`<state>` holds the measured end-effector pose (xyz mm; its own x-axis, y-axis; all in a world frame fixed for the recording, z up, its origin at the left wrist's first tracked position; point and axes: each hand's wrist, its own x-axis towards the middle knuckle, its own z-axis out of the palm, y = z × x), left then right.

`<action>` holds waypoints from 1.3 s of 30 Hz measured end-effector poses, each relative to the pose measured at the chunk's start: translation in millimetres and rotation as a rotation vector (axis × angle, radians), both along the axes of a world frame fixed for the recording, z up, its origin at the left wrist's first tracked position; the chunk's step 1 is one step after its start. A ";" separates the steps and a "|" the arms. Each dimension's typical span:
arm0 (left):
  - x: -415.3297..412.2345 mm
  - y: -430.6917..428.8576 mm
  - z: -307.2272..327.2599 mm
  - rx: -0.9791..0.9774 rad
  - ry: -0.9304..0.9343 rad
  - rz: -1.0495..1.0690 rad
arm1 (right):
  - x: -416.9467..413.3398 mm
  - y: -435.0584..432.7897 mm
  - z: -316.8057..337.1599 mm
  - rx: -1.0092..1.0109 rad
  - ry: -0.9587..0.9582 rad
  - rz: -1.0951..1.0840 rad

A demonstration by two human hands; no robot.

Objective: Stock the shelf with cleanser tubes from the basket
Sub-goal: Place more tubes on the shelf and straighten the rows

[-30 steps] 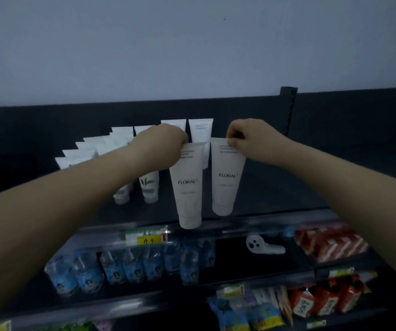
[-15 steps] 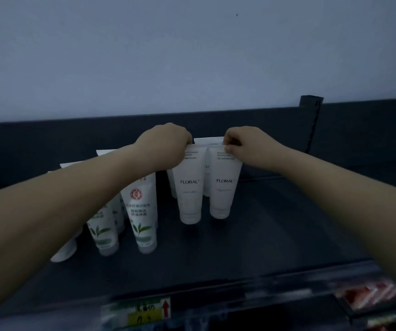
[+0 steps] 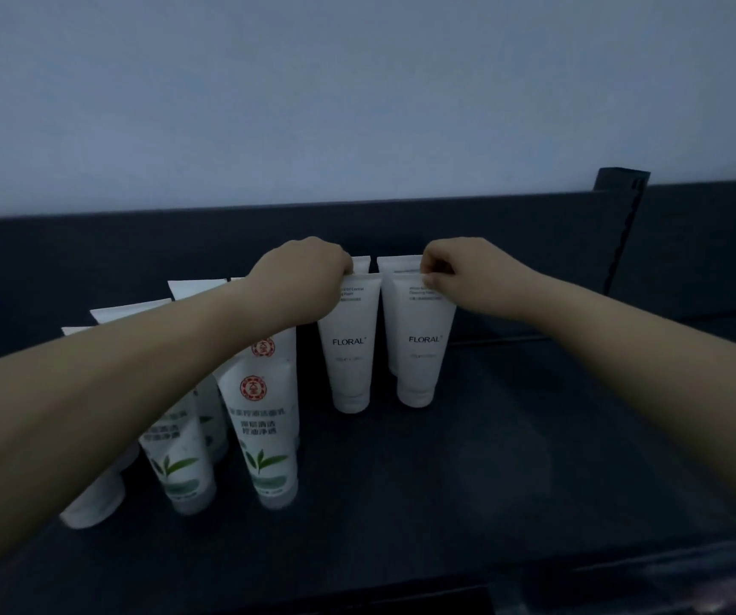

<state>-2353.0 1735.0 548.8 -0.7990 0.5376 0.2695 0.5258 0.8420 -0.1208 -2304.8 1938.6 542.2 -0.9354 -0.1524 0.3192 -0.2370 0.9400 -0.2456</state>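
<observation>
A pale, bare wall point(image 3: 357, 104) is noted above a dark shelf point(image 3: 512, 459) closed off by a low back panel point(image 3: 91, 259). Lighting is dim. The basket is not in view.

At the left, a group of leaf-printed tubes point(image 3: 268, 428) is found standing cap-down in staggered rows. The left forearm passes directly over them.

The left hand point(image 3: 299, 277) is seen from its back, its fingers point(image 3: 342, 264) curled over and pinching the crimped top of the left FLORAL tube point(image 3: 348, 348). Just beside it, with a narrow gap between, the right FLORAL tube point(image 3: 421, 348) is held in the same way: its top edge is pinched by the curled fingers point(image 3: 435, 270) and thumb of the right hand point(image 3: 468, 277). Both tubes hang upright, caps down, labels to the front, and their caps are level with the shelf deck. Whether the caps are fully seated cannot be told. The tops of rear tubes point(image 3: 395, 261) are visible close behind them. At the far right, a slotted upright post point(image 3: 619, 224) is recorded, well apart from the work.

The step in hand is judged to be the setting down of this pair. It is recommended that both caps be felt flat on the deck before either pinch is eased. The tubes should be squared to the rear row. The fingers should be lifted straight up, so that the narrow caps are not tipped. The left forearm should be drawn back high, so that the leaf-printed tubes are not knocked.
</observation>
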 end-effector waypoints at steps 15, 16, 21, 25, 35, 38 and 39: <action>-1.2 -3.1 -7.5 -0.004 0.023 -0.004 | 0.9 -4.8 -4.3 -0.010 -0.003 -0.035; -1.0 -3.3 -8.3 -0.003 0.027 -0.003 | 1.4 -5.2 -4.6 -0.017 -0.008 -0.034; 3.1 -4.1 -9.1 -0.010 0.024 0.014 | 8.2 -9.5 -3.9 -0.021 0.001 -0.016; 14.8 -6.9 -7.3 0.011 0.019 0.047 | 17.2 -11.8 -1.5 0.004 -0.008 0.012; 71.1 -19.6 -0.8 0.022 0.135 0.132 | 42.3 -31.0 15.3 0.151 0.067 0.113; 98.2 -28.8 2.8 0.043 0.177 0.216 | 49.8 -43.4 17.6 0.185 0.101 0.198; 108.3 -33.1 3.5 0.036 0.184 0.247 | 53.3 -48.1 17.0 0.191 0.112 0.229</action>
<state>-2244.7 1701.9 552.3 -0.8404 0.3202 0.4374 0.2763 0.9472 -0.1625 -2251.5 1890.6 559.2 -0.8305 -0.4218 0.3638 -0.4631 0.8858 -0.0301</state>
